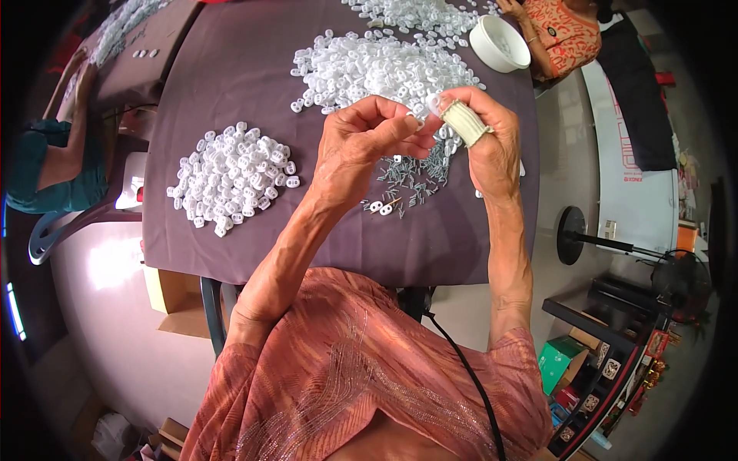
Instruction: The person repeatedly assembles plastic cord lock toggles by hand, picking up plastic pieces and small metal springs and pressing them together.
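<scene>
Above the table, my left hand [357, 138] pinches a small white plastic piece [416, 117] between thumb and fingers. My right hand [496, 142] meets it there, its fingers closed toward the same spot. A cream ribbed cloth sleeve [466, 124] wraps one of its digits. Something whitish shows at that digit's tip; whether it is a cover or another piece, I cannot tell. Below the hands lies a scatter of small grey pins [419, 177], with a few loose white two-holed pieces [380, 207] at its near edge.
A large heap of white pieces [369, 69] spreads beyond my hands, and a smaller heap [231, 177] sits at the left on the brown tablecloth [330, 238]. A white tub [500, 44] stands far right beside a person in orange [565, 34]. Another person's arm [73, 123] reaches over a table at left.
</scene>
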### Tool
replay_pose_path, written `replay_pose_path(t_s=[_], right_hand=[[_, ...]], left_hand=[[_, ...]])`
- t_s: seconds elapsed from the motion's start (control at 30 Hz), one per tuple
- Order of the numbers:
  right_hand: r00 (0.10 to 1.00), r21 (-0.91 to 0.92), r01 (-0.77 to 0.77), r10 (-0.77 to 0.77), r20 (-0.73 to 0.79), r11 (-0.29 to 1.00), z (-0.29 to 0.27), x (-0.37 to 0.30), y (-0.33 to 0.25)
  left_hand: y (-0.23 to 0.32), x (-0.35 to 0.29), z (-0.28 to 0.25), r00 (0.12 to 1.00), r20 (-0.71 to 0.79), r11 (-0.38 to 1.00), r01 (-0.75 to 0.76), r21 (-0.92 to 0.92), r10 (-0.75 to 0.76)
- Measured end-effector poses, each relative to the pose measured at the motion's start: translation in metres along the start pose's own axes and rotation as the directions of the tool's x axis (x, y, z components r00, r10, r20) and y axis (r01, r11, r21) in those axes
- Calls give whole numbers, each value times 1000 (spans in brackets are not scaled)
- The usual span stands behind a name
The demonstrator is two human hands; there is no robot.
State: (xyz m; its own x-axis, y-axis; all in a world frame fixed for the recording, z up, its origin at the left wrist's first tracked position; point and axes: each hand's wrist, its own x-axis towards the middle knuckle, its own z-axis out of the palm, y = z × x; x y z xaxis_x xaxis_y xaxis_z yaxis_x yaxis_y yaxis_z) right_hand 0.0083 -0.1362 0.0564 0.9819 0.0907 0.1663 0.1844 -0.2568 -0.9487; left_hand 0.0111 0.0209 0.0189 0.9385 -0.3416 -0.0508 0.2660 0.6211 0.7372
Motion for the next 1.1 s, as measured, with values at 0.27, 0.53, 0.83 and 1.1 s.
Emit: replay_pose_path(t_s=[0.27, 0.53, 0.83, 1.1], right_hand=[[998, 342, -60, 57, 21, 938, -2, -2, -2], [992, 575, -116, 119, 33, 810, -2, -1, -3], [990, 746, -110, 141, 21, 656, 11, 3, -14], [986, 727, -106, 167, -12, 678, 16, 0, -16]], left_hand=[[6, -4, 3, 1000, 1, 999, 6, -53, -6], [15, -10, 9, 1000, 27, 992, 2, -125, 1], [28, -18, 14, 1000, 14, 994, 10, -109, -8], [29, -19, 12, 999, 11, 996, -37, -85, 38]])
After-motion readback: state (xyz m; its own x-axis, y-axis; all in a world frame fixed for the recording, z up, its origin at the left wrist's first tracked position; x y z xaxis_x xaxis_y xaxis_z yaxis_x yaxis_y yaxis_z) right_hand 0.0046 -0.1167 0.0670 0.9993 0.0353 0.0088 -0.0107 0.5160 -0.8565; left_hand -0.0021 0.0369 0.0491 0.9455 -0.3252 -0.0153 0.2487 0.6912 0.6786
